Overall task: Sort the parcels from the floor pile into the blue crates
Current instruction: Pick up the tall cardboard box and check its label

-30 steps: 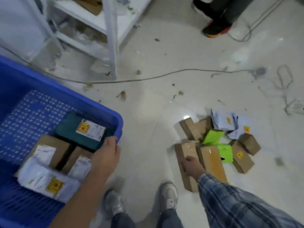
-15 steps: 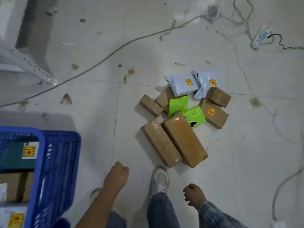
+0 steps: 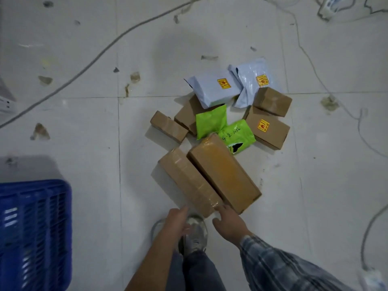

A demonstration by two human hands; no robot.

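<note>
- While both hands reach down at the floor pile, neither has hold of anything: left hand [image 3: 178, 220] has its fingers out straight, tips right at the near corner of the taped long box [image 3: 189, 181], can't tell if it's actually touching
- right hand [image 3: 228, 223] is spread loose too, fingertips at the near end of the same box, just beside the bigger long box [image 3: 223, 173]
- behind those: two green mailers [image 3: 211, 122], two white mailers [image 3: 214, 88], and a few small brown boxes [image 3: 266, 129] bunched together
- blue crate [image 3: 35, 227] sits well off to the left, only its slatted wall showing
- a sneaker [image 3: 195, 234] between the hands, and cables [image 3: 88, 64] trailing across the dirty floor tiles
</note>
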